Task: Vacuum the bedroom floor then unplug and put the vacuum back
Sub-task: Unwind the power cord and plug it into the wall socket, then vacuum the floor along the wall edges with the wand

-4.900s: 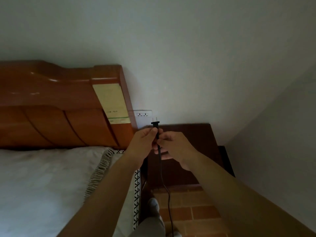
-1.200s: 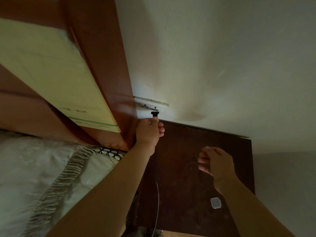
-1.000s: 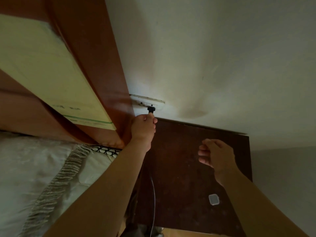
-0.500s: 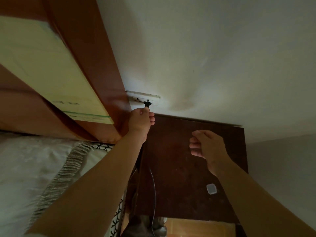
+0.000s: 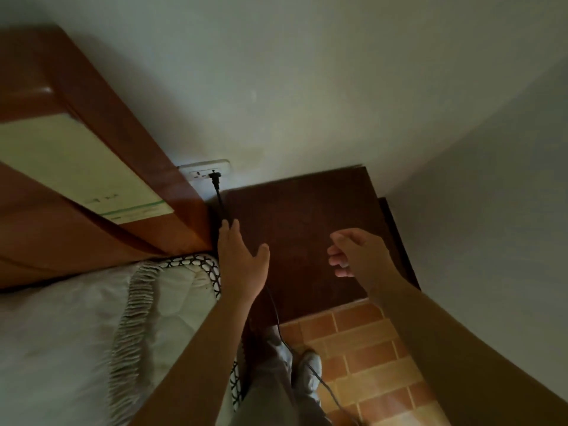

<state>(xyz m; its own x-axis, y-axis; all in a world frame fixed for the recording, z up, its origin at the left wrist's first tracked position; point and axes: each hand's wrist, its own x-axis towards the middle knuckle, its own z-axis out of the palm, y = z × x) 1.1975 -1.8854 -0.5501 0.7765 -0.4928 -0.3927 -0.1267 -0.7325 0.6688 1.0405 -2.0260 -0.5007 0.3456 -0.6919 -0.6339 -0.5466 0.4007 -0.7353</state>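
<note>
The black plug (image 5: pixel 214 176) sits in the white wall socket (image 5: pixel 205 171) beside the headboard. Its black cord (image 5: pixel 220 204) hangs down, passes under my left hand and runs on across the floor (image 5: pixel 325 387). My left hand (image 5: pixel 241 259) is below the plug with straight fingers, fingertips at the cord, holding nothing. My right hand (image 5: pixel 358 252) hovers over the nightstand with loosely curled fingers, empty. The vacuum itself is out of view.
A dark wooden nightstand (image 5: pixel 310 229) stands in the corner under the socket. The orange-brown headboard (image 5: pixel 101 167) and the bed with a fringed white blanket (image 5: pixel 92 327) fill the left. Orange tiled floor (image 5: pixel 368 358) lies below, with my feet (image 5: pixel 307 370) on it.
My left hand has let go of the plug and drawn back down from the socket. The plug stays in the socket. The view has pulled back, showing floor and feet.
</note>
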